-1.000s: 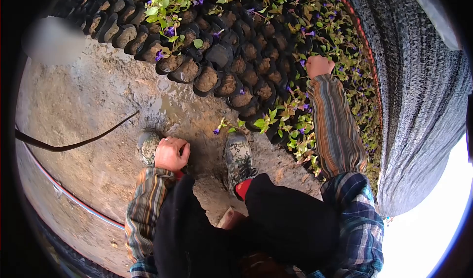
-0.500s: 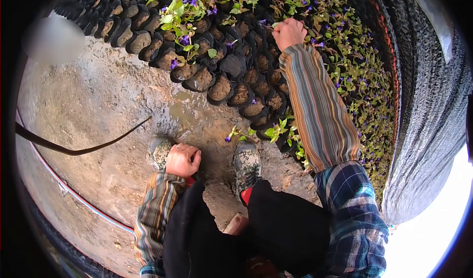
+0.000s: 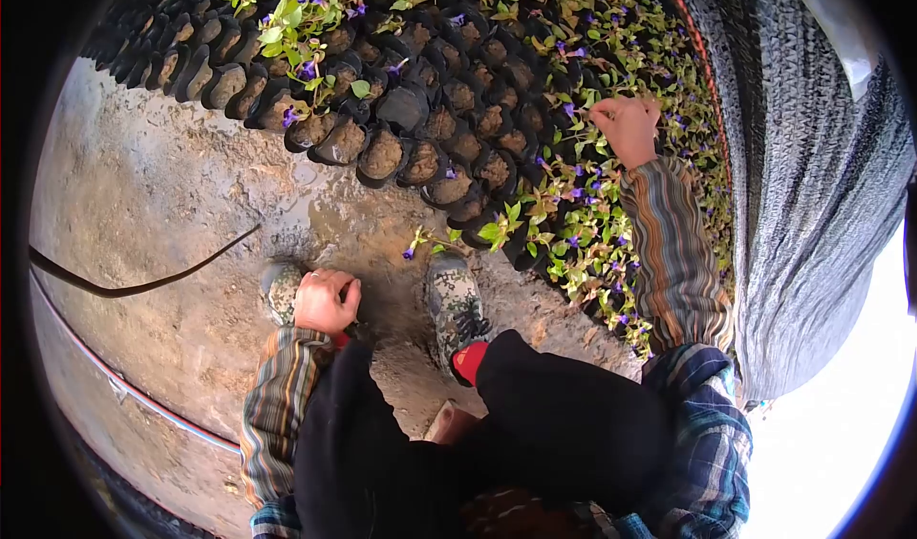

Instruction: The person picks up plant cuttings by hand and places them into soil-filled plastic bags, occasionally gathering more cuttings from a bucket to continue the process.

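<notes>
My right hand [image 3: 628, 128] reaches over the flowering plants [image 3: 592, 209] on the right, its thumb and fingers pinched; what is between the fingertips is too small to make out. Near my knee, my left hand [image 3: 326, 301] is curled with thumb and fingers close together, just beside a camouflage shoe; nothing can be made out in it. Black pots of soil [image 3: 385, 155] stand in rows left of my right hand. A small cut-off-looking sprig [image 3: 417, 243] with a purple flower lies by the other shoe.
Dark shade netting [image 3: 793, 224] with an orange cord hangs along the right side. Wet brown ground [image 3: 181, 214] lies at the left, crossed by a red and blue hose [image 3: 162, 405]. A dark curved strip [image 3: 143, 291] juts in from the left edge.
My right hand has moved right and slightly down, from the edge of the bare pots to over the flowering plants. My left hand remains by the shoe. The whole view has shifted somewhat.
</notes>
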Demonstrator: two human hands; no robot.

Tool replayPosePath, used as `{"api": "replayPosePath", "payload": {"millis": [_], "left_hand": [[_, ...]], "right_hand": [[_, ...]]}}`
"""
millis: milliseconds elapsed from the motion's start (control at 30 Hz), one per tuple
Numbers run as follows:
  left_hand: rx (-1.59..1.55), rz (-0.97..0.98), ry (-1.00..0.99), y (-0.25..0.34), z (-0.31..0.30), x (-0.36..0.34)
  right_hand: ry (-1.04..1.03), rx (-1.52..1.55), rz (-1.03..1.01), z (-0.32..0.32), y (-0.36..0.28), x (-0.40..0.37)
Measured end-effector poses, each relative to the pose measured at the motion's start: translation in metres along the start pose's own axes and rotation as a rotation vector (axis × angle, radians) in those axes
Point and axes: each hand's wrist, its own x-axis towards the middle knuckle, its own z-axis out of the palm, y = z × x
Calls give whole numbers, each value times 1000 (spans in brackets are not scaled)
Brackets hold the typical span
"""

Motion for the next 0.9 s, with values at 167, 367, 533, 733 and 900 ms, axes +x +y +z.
{"api": "replayPosePath", "payload": {"millis": [167,367,533,733,900], "left_hand": [[-10,9,24,1,-1,1],[11,0,-8,-2,-1,0],[5,13,3,-1,-1,1],[0,5,-15,1,-1,2],[-16,-4,8,-1,0,1]], "right_hand": [[91,-159,-147,11,-13,-1],[106,-386,-260,37,-14,12],[142,-317,-229,62,-9,11],[-84,-304,-87,67,-11,20],[-165,-195,139,34,-58,15]]}}
